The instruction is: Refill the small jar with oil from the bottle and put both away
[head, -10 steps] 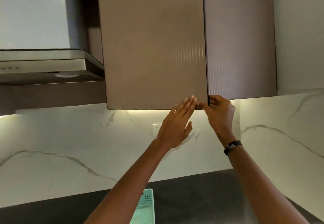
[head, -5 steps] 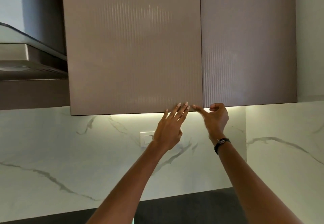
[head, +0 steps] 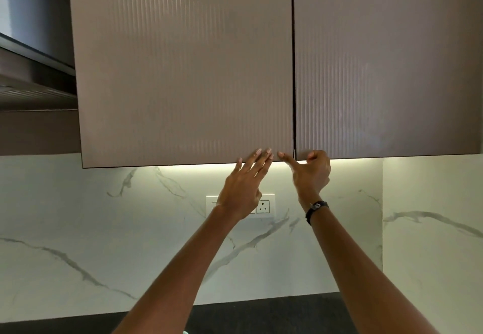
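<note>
A person's left hand [head: 241, 190] is pressing straight fingertips against the ribbed brown cabinet door [head: 183, 72]; the right hand [head: 311, 172], index extended, others curled, is holding nothing. Jar and bottle are out of sight.

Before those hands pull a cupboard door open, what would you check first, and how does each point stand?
1. Left hand free: ok, fingers straight, tips on the left door bottom edge.
2. Right hand free: ok, index finger points at the seam, the rest curled, holding nothing.
3. Both doors shut: ok, right door flush with the left.
4. Handle to grip: cannot tell, none shows.
5. Jar and bottle whereabouts: cannot tell, neither in view.
</note>
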`<action>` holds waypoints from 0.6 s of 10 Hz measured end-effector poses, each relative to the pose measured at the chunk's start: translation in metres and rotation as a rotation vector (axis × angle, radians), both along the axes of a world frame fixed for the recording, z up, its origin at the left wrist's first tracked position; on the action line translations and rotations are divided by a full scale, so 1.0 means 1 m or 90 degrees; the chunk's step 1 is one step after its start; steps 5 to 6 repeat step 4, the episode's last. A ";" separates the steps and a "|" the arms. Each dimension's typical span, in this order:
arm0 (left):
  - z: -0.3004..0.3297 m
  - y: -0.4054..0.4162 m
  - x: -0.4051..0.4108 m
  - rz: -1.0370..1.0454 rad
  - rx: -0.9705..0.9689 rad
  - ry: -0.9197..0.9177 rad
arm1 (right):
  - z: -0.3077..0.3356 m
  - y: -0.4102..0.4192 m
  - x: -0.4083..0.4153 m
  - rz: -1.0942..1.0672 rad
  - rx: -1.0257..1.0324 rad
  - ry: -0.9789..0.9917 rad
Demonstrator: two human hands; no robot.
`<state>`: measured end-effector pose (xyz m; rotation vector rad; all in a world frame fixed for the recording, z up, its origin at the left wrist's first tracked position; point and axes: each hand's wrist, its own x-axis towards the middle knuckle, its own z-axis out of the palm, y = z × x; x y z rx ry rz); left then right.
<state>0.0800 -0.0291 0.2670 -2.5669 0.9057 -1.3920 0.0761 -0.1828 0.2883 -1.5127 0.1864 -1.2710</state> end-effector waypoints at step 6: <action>0.007 0.022 -0.051 -0.004 -0.076 0.059 | -0.002 0.029 -0.045 -0.055 -0.297 -0.087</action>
